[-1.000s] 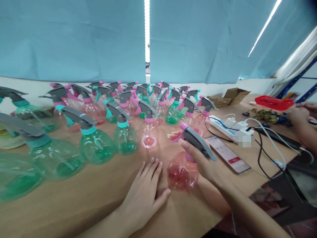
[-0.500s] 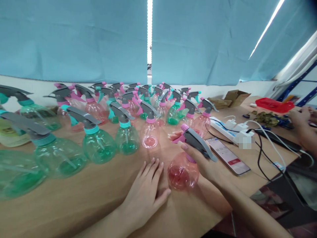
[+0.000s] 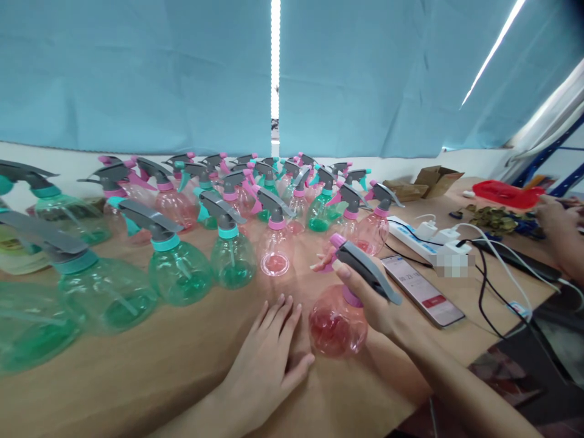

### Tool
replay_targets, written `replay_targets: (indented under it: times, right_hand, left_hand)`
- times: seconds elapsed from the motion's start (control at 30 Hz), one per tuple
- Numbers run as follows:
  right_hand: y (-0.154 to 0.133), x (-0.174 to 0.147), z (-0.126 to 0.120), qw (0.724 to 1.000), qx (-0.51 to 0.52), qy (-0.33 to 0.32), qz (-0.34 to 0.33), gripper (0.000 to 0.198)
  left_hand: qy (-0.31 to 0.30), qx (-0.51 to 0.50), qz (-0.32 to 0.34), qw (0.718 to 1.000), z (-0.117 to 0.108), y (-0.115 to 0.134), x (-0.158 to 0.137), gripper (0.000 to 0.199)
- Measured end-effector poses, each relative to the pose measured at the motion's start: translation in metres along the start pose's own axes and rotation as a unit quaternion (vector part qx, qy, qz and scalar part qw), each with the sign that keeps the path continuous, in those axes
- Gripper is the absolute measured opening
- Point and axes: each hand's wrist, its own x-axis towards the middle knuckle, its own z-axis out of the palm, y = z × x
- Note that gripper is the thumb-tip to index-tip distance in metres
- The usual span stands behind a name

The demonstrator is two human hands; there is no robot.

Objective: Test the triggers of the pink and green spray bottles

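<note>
My right hand [image 3: 365, 292] is wrapped round the neck and trigger of a pink spray bottle [image 3: 335, 325], thumb on the near side and fingertips showing past the trigger. The bottle stands slightly tilted near the table's front, its grey and pink spray head pointing up and left. Flat on the table to its left lies my left hand [image 3: 269, 353], fingers stretched out and holding nothing. Just beyond the hands stand another pink spray bottle [image 3: 275, 249] and a green spray bottle [image 3: 233, 264].
Several more green and pink spray bottles crowd the left and back. On the right lie a phone [image 3: 424, 292], a white power strip [image 3: 413, 237] with cables, a cardboard box [image 3: 438, 181] and a red tray [image 3: 506, 193]. Another person's hand [image 3: 554, 213] is at far right.
My right hand's fingers have shifted slightly at the trigger, and the held spray bottle sits a touch lower in view. My left hand keeps its place on the table.
</note>
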Motion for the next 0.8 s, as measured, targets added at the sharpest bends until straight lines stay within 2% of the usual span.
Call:
replay_targets:
  times: [0.13, 0.37, 0.6, 0.7, 0.8]
  right_hand:
    - [-0.006, 0.004, 0.002, 1.000, 0.008, 0.003, -0.014, 0.030]
    - [-0.009, 0.008, 0.000, 0.998, 0.022, -0.053, -0.020, 0.037]
    - [0.000, 0.006, -0.002, 0.996, 0.053, -0.067, 0.001, 0.024]
    - [-0.001, 0.004, -0.002, 0.993, 0.075, -0.091, 0.013, 0.026]
    - [0.001, 0.002, 0.001, 0.993, 0.087, -0.071, 0.025, 0.029]
  left_hand:
    - [-0.008, 0.007, -0.001, 1.000, -0.001, 0.000, 0.000, 0.062]
    - [0.006, 0.000, 0.002, 1.000, -0.001, -0.001, -0.001, 0.061]
    - [0.001, 0.001, -0.001, 1.000, 0.000, -0.001, 0.001, 0.061]
    - [-0.002, 0.003, -0.002, 1.000, 0.000, -0.001, 0.001, 0.062]
    - [-0.011, 0.013, -0.003, 1.000, -0.001, 0.000, 0.001, 0.062]
